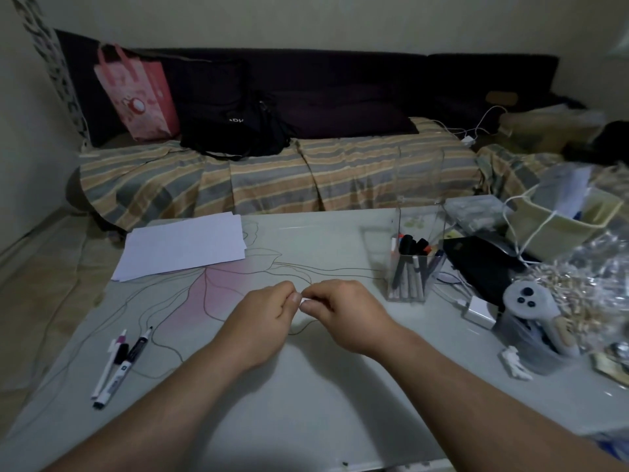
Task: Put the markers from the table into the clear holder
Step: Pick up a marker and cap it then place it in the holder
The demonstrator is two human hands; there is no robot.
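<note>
— Plastic, light and stiff: that is how the markers [117, 364] look. Two, perhaps three, lie close together near the table's [306, 386] left edge, tips pointing away from the person.

— And the holder [413, 267]?

— It stands upright to the right of the middle, already carrying several markers on end. It is well apart from the loose ones, with both hands between.

— What are the hands doing?

— They meet at the table's middle. The left hand [263, 321] and the right hand [343, 315] are both curled nearly closed, fingertips pinched on something small and pale between them. It may be a cap or a marker's end; too little shows to tell.

— How would the loose markers handle?

— Easily, by the look of them. Smooth round barrels could roll on the slick table or slip from a loose pinch. The middle of the barrel seems the best place to take hold, thumb against two fingers. A grip on the cap might pull it off.

— Anything else about?

— Some paper [183, 247] lies at the far left. Clutter crowds the right end just beside the holder, including a white charger [478, 310], so the holder could be knocked on the way in.
</note>
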